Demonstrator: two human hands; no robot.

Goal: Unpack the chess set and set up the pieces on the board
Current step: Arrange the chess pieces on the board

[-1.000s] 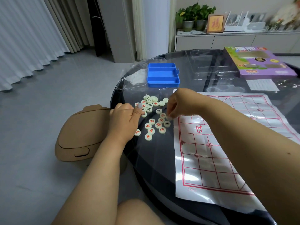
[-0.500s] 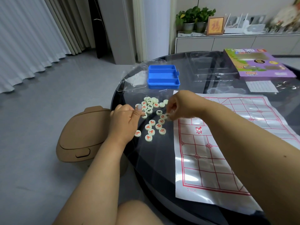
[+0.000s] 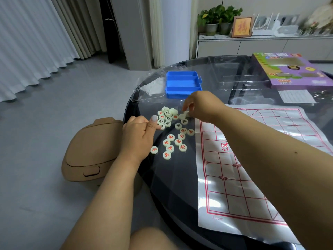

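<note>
Dark glass table (image 3: 173, 177), right hand (image 3: 203, 107) pinching pale disc (image 3: 187, 114), left hand (image 3: 138, 136) fisted, thumb out.

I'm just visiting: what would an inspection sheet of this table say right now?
Surface: round dark glass table.
Job's things: pale round pieces piled left of the board, which carries none; blue box open, empty.
Clutter: clear plastic wrap, purple game box, paper slip.
Grippers: left hand curled at the pile's edge, thumb out; right hand pinching a piece.
Cables: nothing seen.
Surroundings: tan bin, curtains, sideboard with plants.
</note>
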